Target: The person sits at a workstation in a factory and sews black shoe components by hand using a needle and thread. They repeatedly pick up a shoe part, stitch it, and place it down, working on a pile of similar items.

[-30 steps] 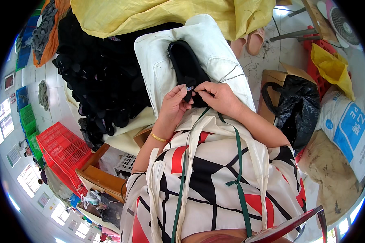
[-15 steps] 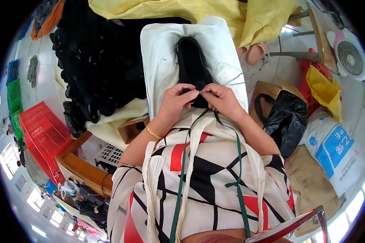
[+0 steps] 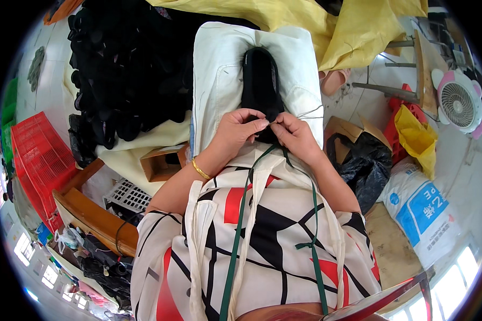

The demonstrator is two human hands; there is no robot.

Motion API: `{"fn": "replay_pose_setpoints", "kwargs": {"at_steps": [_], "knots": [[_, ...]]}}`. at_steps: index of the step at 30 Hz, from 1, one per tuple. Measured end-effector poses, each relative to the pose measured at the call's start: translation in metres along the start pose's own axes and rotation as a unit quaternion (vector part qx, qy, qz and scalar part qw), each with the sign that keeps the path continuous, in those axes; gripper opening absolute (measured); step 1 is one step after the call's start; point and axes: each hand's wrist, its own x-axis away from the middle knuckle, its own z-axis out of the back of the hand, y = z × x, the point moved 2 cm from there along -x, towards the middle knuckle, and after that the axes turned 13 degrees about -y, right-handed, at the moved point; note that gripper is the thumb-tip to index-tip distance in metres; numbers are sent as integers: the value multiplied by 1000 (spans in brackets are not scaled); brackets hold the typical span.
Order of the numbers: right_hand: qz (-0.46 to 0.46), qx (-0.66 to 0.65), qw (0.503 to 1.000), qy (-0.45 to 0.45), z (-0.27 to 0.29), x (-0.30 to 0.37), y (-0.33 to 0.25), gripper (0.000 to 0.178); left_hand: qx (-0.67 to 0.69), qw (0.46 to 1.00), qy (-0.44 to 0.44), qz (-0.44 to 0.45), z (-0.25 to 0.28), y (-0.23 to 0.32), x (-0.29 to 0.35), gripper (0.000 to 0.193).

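Note:
A black cloth shoe (image 3: 261,77) lies lengthwise on the white cloth (image 3: 215,96) spread over my lap. At its near end my left hand (image 3: 236,128) and my right hand (image 3: 295,136) meet, almost fingertip to fingertip. Thumb and forefinger are pinched on each; whatever sits between them is too small to make out. Dark thin threads (image 3: 311,113) stick out over the white cloth beside my right hand. The near part of the shoe is hidden behind my fingers.
A large heap of black shoes (image 3: 128,69) fills the far left. Nearer on that side are a red crate (image 3: 40,160), a cardboard box (image 3: 158,167) and a wooden frame (image 3: 93,214). To the right stand a black plastic bag (image 3: 361,166), a white-and-blue sack (image 3: 420,208) and a fan (image 3: 459,101).
The view has shifted slightly, so the surroundings sit further left on the right side. Both hands keep their pinch by the shoe, with little visible movement.

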Motion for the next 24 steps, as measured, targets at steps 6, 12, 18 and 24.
{"fn": "replay_pose_setpoints", "kwargs": {"at_steps": [6, 12, 18, 24], "knots": [[37, 1, 999, -27, 3, 0, 4, 9, 13, 1000, -3, 0, 3, -1, 0, 20], [13, -19, 999, -37, 4, 0, 2, 11, 26, 1000, -2, 4, 3, 1, 0, 20], [-29, -38, 998, -30, 3, 0, -2, 16, 24, 1000, -5, 10, 5, 0, 0, 20], [13, -53, 998, 33, -11, -9, -11, 29, -28, 999, -15, 18, -2, 1, 0, 20]]}}
